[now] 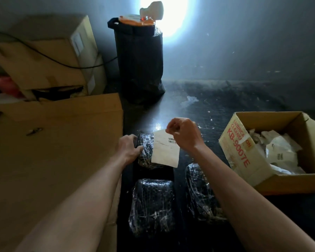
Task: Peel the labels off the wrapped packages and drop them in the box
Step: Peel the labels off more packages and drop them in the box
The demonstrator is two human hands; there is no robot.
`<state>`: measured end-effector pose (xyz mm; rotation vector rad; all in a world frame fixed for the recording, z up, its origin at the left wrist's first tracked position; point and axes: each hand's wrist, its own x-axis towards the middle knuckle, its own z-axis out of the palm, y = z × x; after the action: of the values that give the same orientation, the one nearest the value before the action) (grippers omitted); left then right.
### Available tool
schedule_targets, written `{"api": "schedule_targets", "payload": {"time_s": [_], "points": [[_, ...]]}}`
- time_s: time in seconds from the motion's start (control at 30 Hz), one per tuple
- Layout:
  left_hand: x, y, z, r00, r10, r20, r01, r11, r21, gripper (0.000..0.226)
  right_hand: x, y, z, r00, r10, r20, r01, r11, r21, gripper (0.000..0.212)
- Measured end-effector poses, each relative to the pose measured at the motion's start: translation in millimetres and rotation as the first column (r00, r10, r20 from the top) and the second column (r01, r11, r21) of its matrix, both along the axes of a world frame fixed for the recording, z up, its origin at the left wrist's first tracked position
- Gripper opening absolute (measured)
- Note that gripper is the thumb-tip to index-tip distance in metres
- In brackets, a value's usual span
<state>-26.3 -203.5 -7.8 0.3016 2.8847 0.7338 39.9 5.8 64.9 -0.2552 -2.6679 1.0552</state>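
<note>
Three black packages in clear wrap lie on the dark floor. My left hand (128, 148) grips the left end of the far package (145, 151). My right hand (185, 134) pinches the top corner of a white label (165, 153), which hangs lifted over that package, its lower edge still near the wrap. Two more wrapped packages lie nearer to me, one in the middle (152, 206) and one on the right (200, 193), partly under my right forearm. An open cardboard box (244, 157) with red print stands at the right and holds crumpled white labels (280, 151).
A large flat cardboard box (53, 151) fills the left side. Stacked cartons (49, 57) with a black cable stand at the back left. A tall black bag (140, 64) stands behind the packages under a bright light. Small paper scraps litter the floor.
</note>
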Motion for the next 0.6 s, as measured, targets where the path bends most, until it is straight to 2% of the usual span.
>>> {"api": "schedule_targets", "payload": {"time_s": [0.1, 0.2, 0.3, 0.43, 0.6], "points": [[5.9, 3.9, 34.5, 0.996, -0.056, -0.064, 0.055, 0.998, -0.018, 0.045, 19.4, 3.6, 18.3, 0.999, -0.036, -0.004, 0.036, 0.996, -0.085, 0.014], [12.8, 12.3, 65.2, 0.984, -0.135, -0.116, 0.13, 0.99, -0.048, 0.057, 41.6, 10.3, 40.1, 0.996, -0.073, -0.043, 0.066, 0.986, -0.152, 0.011], [26.3, 26.4, 94.7, 0.962, -0.21, -0.171, 0.2, 0.977, -0.076, 0.061, 71.8, 21.3, 62.0, 0.987, -0.131, -0.092, 0.123, 0.988, -0.091, 0.002], [49.0, 54.2, 122.9, 0.927, -0.301, -0.224, 0.29, 0.954, -0.08, 0.062, 108.4, 46.1, 80.6, 0.975, -0.208, -0.081, 0.211, 0.977, 0.022, 0.009], [79.5, 99.5, 134.4, 0.9, -0.371, -0.228, 0.377, 0.926, -0.017, 0.065, 146.7, 82.9, 94.3, 0.941, -0.333, -0.055, 0.337, 0.924, 0.181, 0.011]]}}
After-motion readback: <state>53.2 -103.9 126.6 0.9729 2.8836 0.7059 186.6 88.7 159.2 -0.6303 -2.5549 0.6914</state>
